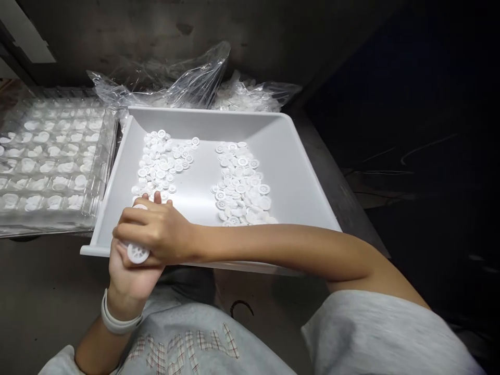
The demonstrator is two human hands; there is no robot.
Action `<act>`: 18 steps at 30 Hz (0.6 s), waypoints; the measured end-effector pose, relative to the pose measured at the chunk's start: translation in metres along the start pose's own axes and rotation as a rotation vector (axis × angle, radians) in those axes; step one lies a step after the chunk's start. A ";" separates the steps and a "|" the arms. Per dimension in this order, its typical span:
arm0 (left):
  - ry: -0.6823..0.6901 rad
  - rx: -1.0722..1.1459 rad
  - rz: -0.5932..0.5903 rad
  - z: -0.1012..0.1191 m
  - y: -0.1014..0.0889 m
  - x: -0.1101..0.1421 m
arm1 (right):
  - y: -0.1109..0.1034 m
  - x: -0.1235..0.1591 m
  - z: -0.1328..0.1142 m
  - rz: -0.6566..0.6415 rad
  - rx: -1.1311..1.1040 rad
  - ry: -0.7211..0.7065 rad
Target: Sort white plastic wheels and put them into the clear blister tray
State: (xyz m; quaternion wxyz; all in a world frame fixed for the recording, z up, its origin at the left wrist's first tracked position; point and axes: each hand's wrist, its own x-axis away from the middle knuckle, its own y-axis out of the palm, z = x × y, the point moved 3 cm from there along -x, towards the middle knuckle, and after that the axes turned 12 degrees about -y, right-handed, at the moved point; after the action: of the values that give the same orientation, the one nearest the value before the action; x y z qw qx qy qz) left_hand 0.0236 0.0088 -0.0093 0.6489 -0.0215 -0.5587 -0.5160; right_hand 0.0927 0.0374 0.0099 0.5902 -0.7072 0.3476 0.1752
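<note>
My right hand (156,229) reaches across from the right and lies closed over my left hand (128,278), near the front left corner of a light grey tray (308,177). A small white spoked plastic wheel (138,253) shows at my right thumb and forefinger. More white shows between the fingers higher up. My left hand is palm up underneath, its fingertips curling out beyond the right hand. What lies between the palms is mostly hidden. Inside the tray, loose white wheels form a left pile (160,161) and a right pile (242,182).
To the left stands a clear plastic compartment tray (50,151) with small white parts in its pockets. Crumpled clear plastic bags (183,83) lie behind the grey tray, one holding white pieces. A dark wall (273,41) rises at the back.
</note>
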 end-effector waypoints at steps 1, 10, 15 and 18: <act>-0.006 -0.004 -0.008 0.000 0.001 -0.001 | 0.000 0.003 0.000 -0.007 0.013 0.011; 0.003 -0.058 0.030 0.002 0.002 -0.010 | 0.002 0.013 0.012 0.020 0.033 0.115; 0.008 -0.029 0.004 0.002 -0.001 -0.017 | 0.000 0.018 0.012 0.053 0.051 0.060; -0.002 -0.001 -0.029 0.000 -0.005 -0.025 | 0.000 0.018 0.008 0.084 0.076 0.014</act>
State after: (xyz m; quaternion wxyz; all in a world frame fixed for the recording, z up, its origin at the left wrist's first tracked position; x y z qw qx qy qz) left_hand 0.0241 0.0226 -0.0309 0.6408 -0.0141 -0.5594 -0.5256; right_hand 0.1070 0.0398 -0.0039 0.6061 -0.6704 0.3877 0.1815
